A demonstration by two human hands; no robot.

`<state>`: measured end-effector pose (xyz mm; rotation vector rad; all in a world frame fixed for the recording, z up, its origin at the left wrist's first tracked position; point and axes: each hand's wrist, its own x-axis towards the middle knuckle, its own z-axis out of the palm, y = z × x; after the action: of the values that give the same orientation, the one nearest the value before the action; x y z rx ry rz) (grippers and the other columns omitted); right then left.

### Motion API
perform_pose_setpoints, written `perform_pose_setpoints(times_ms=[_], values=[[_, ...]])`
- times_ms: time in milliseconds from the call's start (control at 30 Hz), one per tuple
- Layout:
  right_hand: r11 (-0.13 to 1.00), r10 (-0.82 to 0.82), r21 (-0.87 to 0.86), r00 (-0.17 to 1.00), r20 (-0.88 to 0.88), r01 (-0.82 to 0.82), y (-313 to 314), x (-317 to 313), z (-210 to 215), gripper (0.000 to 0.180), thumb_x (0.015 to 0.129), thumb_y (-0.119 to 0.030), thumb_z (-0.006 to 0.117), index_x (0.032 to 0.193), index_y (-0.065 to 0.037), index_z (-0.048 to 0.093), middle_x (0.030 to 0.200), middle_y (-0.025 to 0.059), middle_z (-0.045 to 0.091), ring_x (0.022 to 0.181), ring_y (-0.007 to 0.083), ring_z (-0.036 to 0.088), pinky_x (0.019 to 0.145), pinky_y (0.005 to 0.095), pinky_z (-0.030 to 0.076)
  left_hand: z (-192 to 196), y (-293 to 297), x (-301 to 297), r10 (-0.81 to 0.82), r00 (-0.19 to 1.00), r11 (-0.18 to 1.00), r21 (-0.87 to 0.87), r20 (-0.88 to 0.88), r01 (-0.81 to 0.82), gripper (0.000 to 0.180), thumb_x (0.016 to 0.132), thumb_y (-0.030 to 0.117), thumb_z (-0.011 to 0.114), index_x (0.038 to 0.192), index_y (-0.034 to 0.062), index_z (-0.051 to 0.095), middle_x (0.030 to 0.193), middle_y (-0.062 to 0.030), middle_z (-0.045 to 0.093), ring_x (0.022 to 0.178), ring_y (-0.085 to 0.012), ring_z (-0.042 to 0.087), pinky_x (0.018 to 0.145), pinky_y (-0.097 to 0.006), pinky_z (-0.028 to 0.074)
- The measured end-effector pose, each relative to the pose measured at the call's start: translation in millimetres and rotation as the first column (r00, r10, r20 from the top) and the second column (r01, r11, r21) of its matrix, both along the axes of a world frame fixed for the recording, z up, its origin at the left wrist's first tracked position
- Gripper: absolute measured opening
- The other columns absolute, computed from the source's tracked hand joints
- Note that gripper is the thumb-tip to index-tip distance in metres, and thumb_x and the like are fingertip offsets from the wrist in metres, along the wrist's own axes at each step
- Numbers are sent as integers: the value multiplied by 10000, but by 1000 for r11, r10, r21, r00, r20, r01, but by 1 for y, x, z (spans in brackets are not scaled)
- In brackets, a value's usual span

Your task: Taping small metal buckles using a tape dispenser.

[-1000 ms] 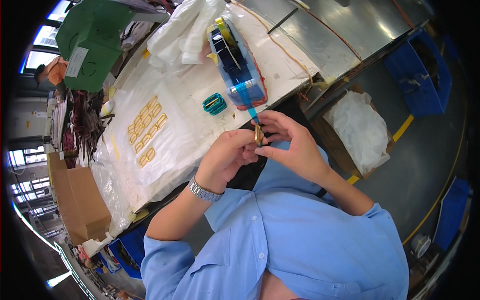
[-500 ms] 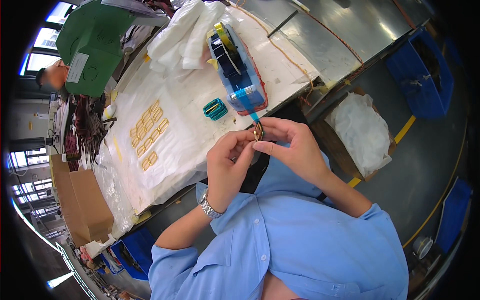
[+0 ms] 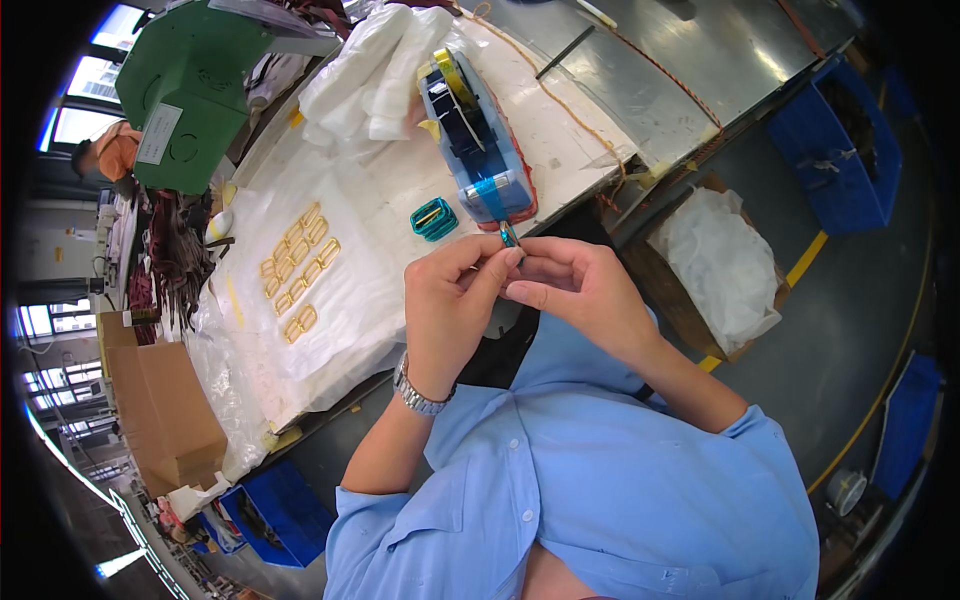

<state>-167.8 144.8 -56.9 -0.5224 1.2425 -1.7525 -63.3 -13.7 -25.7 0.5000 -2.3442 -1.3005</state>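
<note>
A small gold buckle (image 3: 508, 236) with shiny blue tape on it stands on edge between my hands, close to the front of the blue tape dispenser (image 3: 518, 185). My left hand (image 3: 445, 300) pinches it between thumb and fingers. On its other side, the curled fingers of my right hand (image 3: 595, 295) press against the buckle, with the thumb lower down; the fingertips partly hide it. Blue tape (image 3: 487, 194) lies over the dispenser's front end. Just left of the dispenser sits a bundle of buckles wrapped in teal tape (image 3: 432, 219).
Several bare gold buckles (image 3: 292, 262) lie in rows on white sheeting (image 3: 350, 290) to the left. Behind are crumpled white wrap (image 3: 375, 80) and a green machine (image 3: 185, 100). A lined box (image 3: 720, 270) stands right, a cardboard box (image 3: 170, 410) left. A person (image 3: 112, 155) is far left.
Both hands have shifted, bringing the buckle up against the dispenser's front. The blue tape strip stretched between dispenser and buckle before is now much shorter, and blue tape shows on the buckle.
</note>
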Motion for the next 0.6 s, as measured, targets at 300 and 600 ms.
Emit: perform_pose_setpoints(times_ms=[300,600], values=[[999,5,-50,984,-180,-14,-11,-22,-2,560,986,1,778,1499,92,572,1326,148,746,1194,176,734,1067,331,586,20,-32,-12,-156,967,702,712,201,-35,229,1059,175,756,995,-44,755,807,-64,728,652,-133,711,605,-270,617],[983,-13,-184,999,-32,7,-28,-23,-6,518,991,-6,788,1461,110,606,1299,149,756,1181,161,737,1049,319,597,24,-62,-22,-290,928,462,883,235,-79,244,1091,212,703,975,-3,711,796,-49,698,639,-152,701,574,-319,635]])
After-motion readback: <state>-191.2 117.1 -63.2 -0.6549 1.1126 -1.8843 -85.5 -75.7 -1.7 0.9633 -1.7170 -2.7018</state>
